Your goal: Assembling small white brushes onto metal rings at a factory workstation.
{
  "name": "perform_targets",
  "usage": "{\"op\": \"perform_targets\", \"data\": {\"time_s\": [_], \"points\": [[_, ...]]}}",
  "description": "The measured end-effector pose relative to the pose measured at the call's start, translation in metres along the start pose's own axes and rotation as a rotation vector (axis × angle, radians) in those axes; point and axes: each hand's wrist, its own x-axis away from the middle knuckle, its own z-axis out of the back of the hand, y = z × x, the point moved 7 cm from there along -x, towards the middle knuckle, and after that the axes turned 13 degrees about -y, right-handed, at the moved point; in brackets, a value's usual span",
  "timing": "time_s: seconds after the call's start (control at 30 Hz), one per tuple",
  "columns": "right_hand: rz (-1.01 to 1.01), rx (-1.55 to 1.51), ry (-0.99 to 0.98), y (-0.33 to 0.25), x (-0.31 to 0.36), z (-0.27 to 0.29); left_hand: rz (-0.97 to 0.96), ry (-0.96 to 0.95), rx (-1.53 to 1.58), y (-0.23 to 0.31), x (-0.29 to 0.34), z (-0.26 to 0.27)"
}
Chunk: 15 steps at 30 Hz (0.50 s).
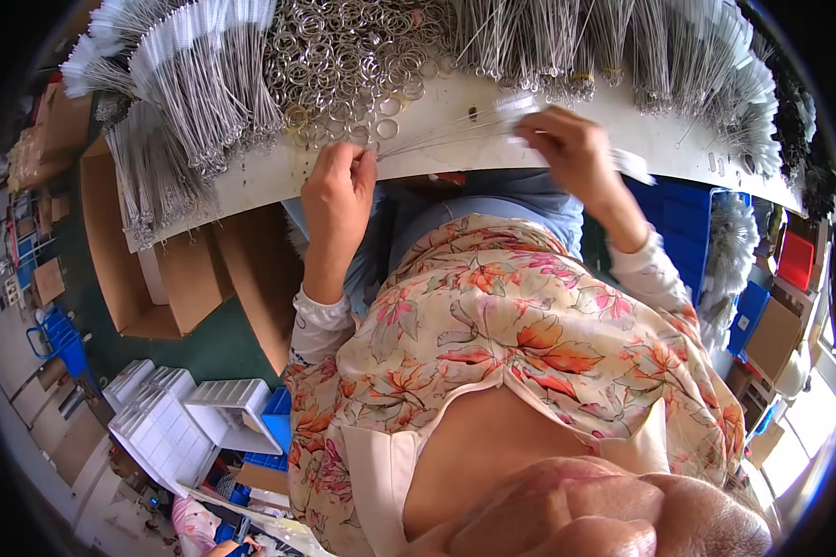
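My left hand (336, 190) pinches the looped ends of a few thin wire brushes (441, 130) at the near edge of the white table (269, 176). The wires fan out to the right, where my right hand (567, 148) holds their white bristle ends. A pile of metal rings (353, 56) lies just beyond my left hand. Bundles of wire brushes with white bristles (195, 84) lie to the left of the rings, and more bundles (641, 46) lie along the back right.
Open cardboard boxes (172, 269) stand on the green floor to the left under the table. White compartment trays (172, 422) are stacked at the lower left. Blue crates (687, 232) and a fluffy brush bundle (729, 246) are on the right.
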Motion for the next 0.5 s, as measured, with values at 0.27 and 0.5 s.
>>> {"op": "perform_targets", "data": {"time_s": [0.27, 0.5], "points": [[0.265, -0.144, -0.165, -0.077, -0.053, -0.040, -0.054, -0.048, 0.891, 0.034, -0.025, 0.042], [-0.008, -0.693, -0.502, -0.062, -0.043, -0.030, -0.258, -0.307, 0.849, 0.062, -0.038, 0.053]]}}
